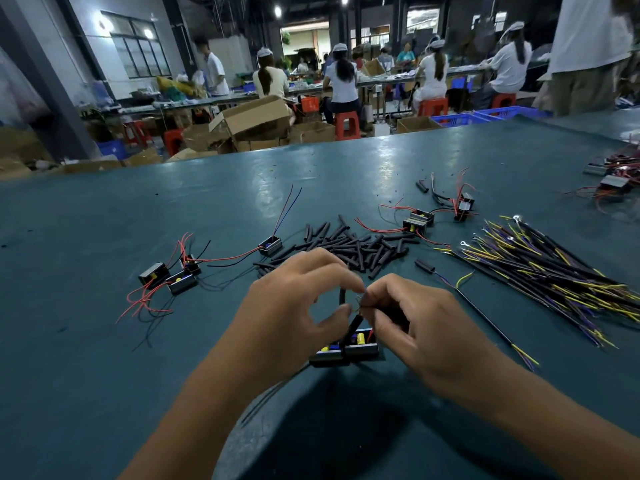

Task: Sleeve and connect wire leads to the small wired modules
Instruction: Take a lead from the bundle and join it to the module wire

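My left hand [294, 306] and my right hand [415, 323] meet above the green table [104, 358]. Between thumb and fingers my left hand pinches a black sleeve [343, 296]. The fingertips of my right hand pinch thin bare wire ends [360, 301] right beside that sleeve. Under both hands lie two small black modules [346, 349] with yellow and blue parts inside, partly hidden by my fingers. A second black sleeve [355, 325] runs down to them.
A heap of black sleeves [349, 245] lies just beyond my hands. A bundle of black, yellow and purple leads [554, 275] spreads to the right. Wired modules [173, 275] sit at left, others [420, 221] at back right. One lead [485, 306] lies near my right hand.
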A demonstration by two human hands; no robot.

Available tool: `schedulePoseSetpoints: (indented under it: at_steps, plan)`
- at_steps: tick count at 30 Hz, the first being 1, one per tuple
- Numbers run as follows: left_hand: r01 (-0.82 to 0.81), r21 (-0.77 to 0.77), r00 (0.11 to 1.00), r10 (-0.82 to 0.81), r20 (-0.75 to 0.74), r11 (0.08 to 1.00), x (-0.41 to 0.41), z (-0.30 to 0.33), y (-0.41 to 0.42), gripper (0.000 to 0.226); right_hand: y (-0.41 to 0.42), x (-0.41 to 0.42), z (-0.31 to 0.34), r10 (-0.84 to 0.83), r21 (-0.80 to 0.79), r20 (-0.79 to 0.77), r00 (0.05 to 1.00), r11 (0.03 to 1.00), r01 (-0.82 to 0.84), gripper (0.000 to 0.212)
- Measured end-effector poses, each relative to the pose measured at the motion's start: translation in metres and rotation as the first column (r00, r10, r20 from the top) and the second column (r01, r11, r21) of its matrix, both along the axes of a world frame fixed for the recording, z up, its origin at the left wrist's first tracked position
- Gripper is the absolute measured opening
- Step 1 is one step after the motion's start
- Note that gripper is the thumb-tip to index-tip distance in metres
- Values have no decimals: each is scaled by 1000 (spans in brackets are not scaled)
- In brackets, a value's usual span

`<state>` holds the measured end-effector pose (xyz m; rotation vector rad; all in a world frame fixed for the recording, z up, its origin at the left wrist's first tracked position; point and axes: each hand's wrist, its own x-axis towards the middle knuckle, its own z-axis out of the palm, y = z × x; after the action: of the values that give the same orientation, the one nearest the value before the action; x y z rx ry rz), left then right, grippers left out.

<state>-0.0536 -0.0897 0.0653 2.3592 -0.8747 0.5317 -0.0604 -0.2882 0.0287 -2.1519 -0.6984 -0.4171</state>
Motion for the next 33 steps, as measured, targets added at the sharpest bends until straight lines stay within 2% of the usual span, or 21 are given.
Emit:
schedulePoseSetpoints:
  at_steps: [6, 11, 13, 15, 17, 19, 22, 24, 26, 27, 28, 29, 30, 31, 32, 33]
  plan:
    - [-20, 144, 975, -12, 221, 989, 4, -1, 1, 17, -2, 2, 0, 20, 20, -31, 999, 1000, -20, 10]
    - [-16, 162, 964, -28, 264, 987, 5, -1, 1, 28, -1, 1, 0, 18, 14, -16, 1000, 1000, -18, 12]
    - [-3, 98, 987, -13, 161, 995, 4, -2, 0, 25, 0, 0, 1, 17, 8, 5, 1000, 1000, -17, 9]
    - [8, -19, 1000, -9, -11, 1000, 3, -4, -1, 13, 1, -1, 1, 11, -10, 35, 999, 1000, -11, 5]
    - [-22, -119, 981, -1, -191, 993, 0, -7, -3, 12, 1, -2, 2, 3, -23, 53, 999, 1000, -2, 5]
    - [-75, -233, 916, -25, -400, 970, -2, -7, -6, 18, 2, -3, 1, -2, -27, 55, 999, 1000, 3, 6]
    - [-243, -377, 744, -77, -663, 894, -4, -6, -8, 27, 4, -3, -2, -3, -17, 50, 999, 1000, 4, 4]
    - [-317, -419, 640, -133, -756, 851, -6, -5, -9, 31, 5, -4, -2, -8, -22, 58, 998, 1000, 9, 4]
    - [-344, -430, 605, -154, -782, 835, -4, -6, -11, 33, 5, -3, -2, -10, -34, 66, 998, 999, 12, 2]
    - [-334, -431, 632, -141, -762, 838, -3, -6, -11, 33, 5, -2, -1, -9, -37, 67, 998, 999, 12, 1]
    - [-306, -414, 701, -91, -707, 857, -2, -5, -10, 32, 4, -2, -1, -9, -37, 64, 998, 999, 11, 2]
    - [-250, -359, 813, -6, -582, 899, 0, -6, -6, 30, 3, -1, -1, -9, -37, 60, 998, 999, 11, 3]
    - [-189, -266, 922, 78, -380, 945, 2, -6, -2, 25, 2, -1, 0, -9, -37, 56, 998, 999, 11, 4]
    - [-131, -164, 983, 106, -151, 978, 4, -3, 2, 18, 2, -1, 0, -9, -39, 51, 999, 999, 11, 5]
    - [-65, -74, 998, 67, 19, 995, 5, 0, 7, 8, 1, 0, 0, -10, -40, 45, 999, 999, 12, 6]
    - [-6, 2, 994, 6, 108, 1000, 6, 1, 10, 4, 1, 0, 1, -9, -40, 37, 999, 999, 10, 6]
